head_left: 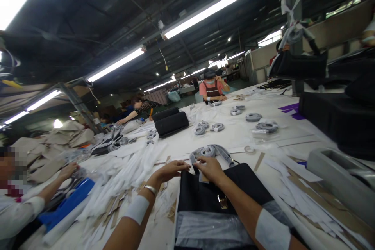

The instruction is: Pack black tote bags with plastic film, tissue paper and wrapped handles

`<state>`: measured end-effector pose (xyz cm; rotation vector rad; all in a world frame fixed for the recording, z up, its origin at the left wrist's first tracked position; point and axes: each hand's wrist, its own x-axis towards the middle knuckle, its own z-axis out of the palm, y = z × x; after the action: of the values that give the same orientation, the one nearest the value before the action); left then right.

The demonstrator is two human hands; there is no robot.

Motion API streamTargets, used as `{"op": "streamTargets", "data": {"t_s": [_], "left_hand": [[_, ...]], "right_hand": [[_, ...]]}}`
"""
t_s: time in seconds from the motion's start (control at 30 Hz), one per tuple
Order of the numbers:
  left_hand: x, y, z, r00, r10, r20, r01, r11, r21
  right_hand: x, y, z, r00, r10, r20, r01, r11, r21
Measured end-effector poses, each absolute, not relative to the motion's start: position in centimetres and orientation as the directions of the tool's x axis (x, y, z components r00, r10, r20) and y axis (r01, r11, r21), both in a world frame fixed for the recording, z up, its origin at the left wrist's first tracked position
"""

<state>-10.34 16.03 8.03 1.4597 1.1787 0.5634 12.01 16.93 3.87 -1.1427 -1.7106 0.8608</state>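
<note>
A black handbag (211,193) with a gold clasp lies flat on the white table (234,134) in front of me, its near end in clear plastic wrap (202,230). My left hand (171,170) and my right hand (209,167) meet at the bag's far edge. Both pinch a grey folded strap (211,151) that lies just beyond the bag. A silver bracelet sits on my left wrist, and white sleeve cuffs cover both forearms.
Several coiled grey straps (253,117) lie further up the table beside black rolled bags (171,123). White paper strips (131,168) pile at the left. Black bags (336,117) and a grey tray (342,179) stand at the right. Other people work at the left and far end.
</note>
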Motion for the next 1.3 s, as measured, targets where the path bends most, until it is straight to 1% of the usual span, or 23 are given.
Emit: {"op": "streamTargets", "data": {"t_s": [0.03,0.07,0.13,0.2,0.3,0.37,0.43,0.53,0.6,0.67,0.77,0.9,1.03,1.1,1.2,1.27,1.3], "left_hand": [[-10.8,15.5,8.0,0.388,0.883,-0.265,0.307,0.147,0.940],[-11.2,15.0,7.8,0.385,0.887,-0.255,0.225,0.178,0.958],[-11.8,14.2,7.4,0.361,0.908,-0.215,-0.001,0.231,0.973],[-12.0,13.8,6.8,0.309,0.937,-0.164,-0.196,0.232,0.953],[-11.3,13.7,6.3,0.239,0.968,-0.072,-0.342,0.153,0.927],[-10.5,13.9,6.3,0.189,0.982,-0.024,-0.429,0.104,0.897],[-9.5,14.2,6.3,0.137,0.990,-0.020,-0.469,0.083,0.879],[-8.3,14.8,6.4,0.105,0.993,-0.047,-0.422,0.088,0.903],[-7.7,15.1,6.4,0.109,0.993,-0.041,-0.360,0.077,0.930],[-7.3,15.3,6.3,0.098,0.995,-0.029,-0.295,0.057,0.954],[-7.1,15.4,6.3,0.069,0.997,-0.030,-0.200,0.043,0.979],[-6.8,15.3,6.5,0.058,0.998,0.019,-0.071,-0.014,0.997],[-6.2,14.9,6.9,0.084,0.990,0.115,-0.011,-0.115,0.993],[-5.8,14.8,7.3,0.115,0.977,0.181,0.051,-0.188,0.981],[-5.2,14.5,8.3,0.129,0.957,0.259,0.242,-0.283,0.928],[-4.9,14.2,9.1,0.129,0.936,0.328,0.417,-0.351,0.838],[-4.8,14.0,9.6,0.147,0.919,0.367,0.502,-0.389,0.773]], "right_hand": [[12.0,17.0,3.9,-0.183,0.940,0.288,0.288,0.331,-0.898],[11.9,17.0,3.9,-0.181,0.942,0.283,0.243,0.322,-0.915],[11.7,17.1,3.9,-0.201,0.947,0.249,0.140,0.279,-0.950],[11.4,17.0,3.8,-0.242,0.951,0.192,0.026,0.204,-0.979],[11.0,16.8,4.0,-0.300,0.945,0.128,-0.159,0.083,-0.984],[10.9,16.5,4.3,-0.326,0.937,0.125,-0.268,0.035,-0.963],[11.0,16.2,4.8,-0.363,0.921,0.145,-0.382,-0.005,-0.924],[11.2,15.8,5.5,-0.448,0.865,0.224,-0.533,-0.058,-0.844],[11.1,15.8,5.4,-0.438,0.862,0.255,-0.533,-0.021,-0.846],[11.1,16.1,5.1,-0.342,0.912,0.226,-0.420,0.067,-0.905],[11.0,16.7,4.5,-0.214,0.959,0.187,-0.255,0.130,-0.958],[11.3,16.9,4.4,-0.177,0.959,0.223,-0.150,0.198,-0.969],[11.6,16.3,4.7,-0.200,0.915,0.350,0.024,0.361,-0.932],[11.6,16.2,4.7,-0.235,0.879,0.414,0.102,0.446,-0.889],[11.5,16.2,4.6,-0.304,0.848,0.434,0.119,0.486,-0.866],[11.3,16.3,4.6,-0.341,0.860,0.380,0.086,0.431,-0.898],[11.2,16.3,4.7,-0.351,0.878,0.326,0.044,0.363,-0.931]]}}
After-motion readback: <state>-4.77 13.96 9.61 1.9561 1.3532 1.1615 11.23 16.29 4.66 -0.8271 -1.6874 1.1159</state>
